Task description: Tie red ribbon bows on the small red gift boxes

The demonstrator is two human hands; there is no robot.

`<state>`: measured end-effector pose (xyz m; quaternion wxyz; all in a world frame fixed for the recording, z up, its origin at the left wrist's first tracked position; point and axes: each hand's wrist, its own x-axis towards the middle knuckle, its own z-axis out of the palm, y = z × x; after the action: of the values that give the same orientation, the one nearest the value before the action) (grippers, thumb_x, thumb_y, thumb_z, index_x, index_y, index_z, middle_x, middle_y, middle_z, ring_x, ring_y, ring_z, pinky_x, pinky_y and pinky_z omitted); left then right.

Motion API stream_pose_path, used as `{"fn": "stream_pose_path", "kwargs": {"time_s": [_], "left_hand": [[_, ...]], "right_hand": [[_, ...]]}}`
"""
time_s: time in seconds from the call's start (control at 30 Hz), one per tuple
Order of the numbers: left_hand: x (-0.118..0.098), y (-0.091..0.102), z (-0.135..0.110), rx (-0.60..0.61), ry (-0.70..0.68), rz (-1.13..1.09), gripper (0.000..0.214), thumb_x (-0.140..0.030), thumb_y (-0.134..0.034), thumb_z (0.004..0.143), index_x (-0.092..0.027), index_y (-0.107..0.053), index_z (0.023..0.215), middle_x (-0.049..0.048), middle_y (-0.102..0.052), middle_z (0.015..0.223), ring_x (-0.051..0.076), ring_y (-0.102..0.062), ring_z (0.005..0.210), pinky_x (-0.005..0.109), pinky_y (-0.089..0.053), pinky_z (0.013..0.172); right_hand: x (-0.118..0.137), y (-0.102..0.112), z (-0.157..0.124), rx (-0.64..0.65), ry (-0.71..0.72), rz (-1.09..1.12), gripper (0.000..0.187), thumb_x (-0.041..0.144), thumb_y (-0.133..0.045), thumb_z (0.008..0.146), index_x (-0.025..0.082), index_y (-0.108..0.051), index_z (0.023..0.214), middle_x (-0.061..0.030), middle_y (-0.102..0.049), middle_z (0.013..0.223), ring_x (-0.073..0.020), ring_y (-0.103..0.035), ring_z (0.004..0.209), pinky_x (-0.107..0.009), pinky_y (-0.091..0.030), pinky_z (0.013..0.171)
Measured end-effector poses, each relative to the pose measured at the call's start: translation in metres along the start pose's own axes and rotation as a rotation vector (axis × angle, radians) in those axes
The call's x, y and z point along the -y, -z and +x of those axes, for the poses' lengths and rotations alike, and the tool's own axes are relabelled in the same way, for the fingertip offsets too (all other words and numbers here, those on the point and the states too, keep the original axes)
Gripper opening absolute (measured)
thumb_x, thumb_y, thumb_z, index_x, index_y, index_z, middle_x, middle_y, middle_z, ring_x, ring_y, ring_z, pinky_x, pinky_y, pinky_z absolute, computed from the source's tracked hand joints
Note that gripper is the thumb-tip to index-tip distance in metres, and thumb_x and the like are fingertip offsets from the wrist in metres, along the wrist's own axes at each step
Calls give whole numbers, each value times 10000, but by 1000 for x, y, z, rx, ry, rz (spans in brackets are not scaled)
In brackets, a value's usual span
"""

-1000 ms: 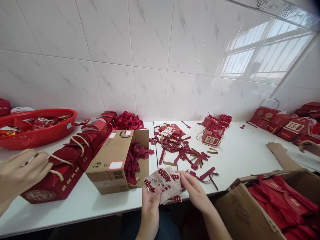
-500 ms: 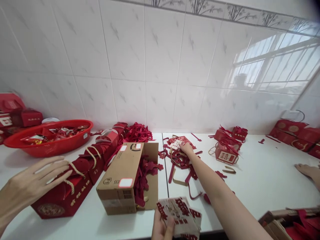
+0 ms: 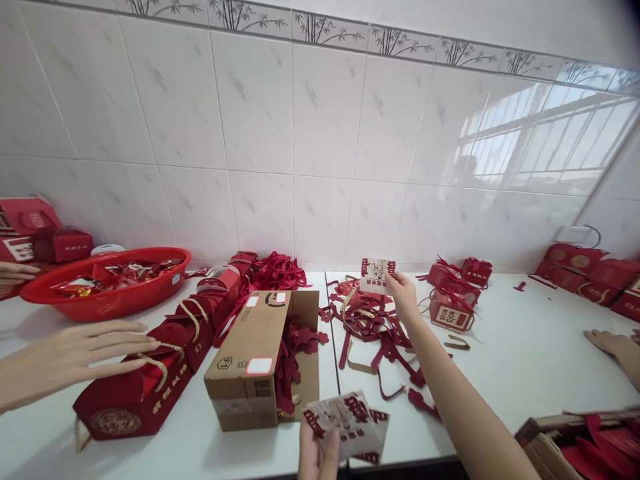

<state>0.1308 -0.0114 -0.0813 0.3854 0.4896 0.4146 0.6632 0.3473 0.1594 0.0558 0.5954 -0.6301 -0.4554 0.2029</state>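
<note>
At the bottom centre, my left hand (image 3: 320, 450) is closed around a small fanned stack of flat, square cards (image 3: 345, 427), off-white with a drawing and red characters. Farther out, my right hand (image 3: 401, 290) pinches a single card (image 3: 376, 275) of the same design by its right edge. That card stands upright above a loose heap of red straps (image 3: 367, 323) with scalloped ends and tan strips. To the left of the heap, an open cardboard box (image 3: 253, 357) lies on its side with more red straps spilling out.
Another person's hand (image 3: 85, 353) rests over a row of red gift boxes (image 3: 135, 400) with rope handles. Behind stands a red basin (image 3: 107, 303) of wrapped sweets. Small red boxes (image 3: 453, 310) sit right of the heap. Another hand (image 3: 607, 343) lies at far right, above a carton (image 3: 550, 443).
My right hand has lifted a card up off the strap heap. My left hand with its stack has shifted slightly left. The co-worker's left-side hand has flattened over the gift box.
</note>
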Motion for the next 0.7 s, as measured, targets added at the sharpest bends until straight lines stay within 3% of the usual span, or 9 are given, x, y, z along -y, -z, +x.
{"fn": "stream_pose_path", "kwargs": {"time_s": [0.07, 0.13, 0.2, 0.27, 0.33, 0.43, 0.57, 0.63, 0.7], "left_hand": [[-5, 10, 10, -1, -14, -27, 675, -467, -650, 682, -491, -383, 1301, -74, -672, 1025, 314, -548, 1149, 451, -562, 841], [-10, 20, 23, 68, -9, -42, 576, -467, -601, 744, -387, -424, 1287, -14, -642, 1115, 300, -536, 1162, 433, -520, 912], [-12, 25, 35, 151, 14, -31, 483, -447, -550, 805, -277, -445, 1245, 65, -593, 1189, 280, -523, 1175, 417, -458, 981], [-8, 25, 42, 231, 35, 4, 412, -435, -516, 839, -217, -428, 1177, 117, -572, 1177, 254, -532, 1153, 412, -419, 1002], [0, 21, 43, 293, 43, 32, 387, -436, -501, 852, -210, -369, 1138, 126, -567, 1129, 228, -552, 1102, 408, -418, 980], [13, 15, 41, 358, 37, 56, 402, -422, -473, 871, -221, -305, 1176, 121, -541, 1145, 211, -543, 1090, 402, -408, 966], [18, 14, 41, 471, 15, 208, 342, -387, -470, 872, -199, -448, 1157, 120, -553, 1135, 244, -504, 1125, 442, -341, 1010], [16, 15, 40, 447, -16, 276, 322, -360, -523, 839, -191, -507, 1113, 121, -562, 1107, 267, -490, 1132, 466, -320, 1019], [13, 15, 39, 429, -45, 240, 405, -299, -569, 805, -196, -465, 1183, 127, -524, 1184, 265, -458, 1182, 458, -308, 1036]], "right_hand": [[11, 16, -38, 80, 57, 93, 350, 448, -464, 865, 170, -606, 1023, -47, -676, 944, -163, -628, 815, -279, -502, 732], [11, 24, -85, 306, 117, 242, 343, 459, -536, 831, 180, -611, 1017, -58, -675, 923, -181, -633, 810, -311, -512, 738], [3, 25, -131, 481, 166, 284, 328, 425, -562, 832, 207, -607, 1073, -60, -665, 982, -192, -626, 884, -329, -506, 798], [-12, 20, -170, 573, 176, 304, 304, 407, -500, 876, 226, -615, 1092, -61, -654, 1031, -200, -606, 966, -343, -484, 866], [-29, 12, -197, 570, 166, 343, 303, 403, -492, 881, 233, -609, 1105, -63, -645, 1061, -204, -593, 1001, -344, -476, 885], [-51, 3, -213, 426, 132, 383, 347, 359, -678, 752, 230, -593, 1063, -54, -652, 997, -197, -613, 912, -318, -505, 808], [-63, -1, -210, 239, 42, 442, 263, 315, -725, 692, 200, -596, 891, -30, -655, 832, -172, -620, 759, -301, -521, 707], [-62, -2, -210, 256, 24, 440, 250, 310, -712, 697, 191, -595, 882, -35, -657, 832, -178, -623, 770, -314, -524, 719], [-60, -4, -213, 312, 8, 404, 257, 293, -700, 699, 190, -589, 906, -35, -656, 842, -182, -626, 781, -322, -525, 730]]}}
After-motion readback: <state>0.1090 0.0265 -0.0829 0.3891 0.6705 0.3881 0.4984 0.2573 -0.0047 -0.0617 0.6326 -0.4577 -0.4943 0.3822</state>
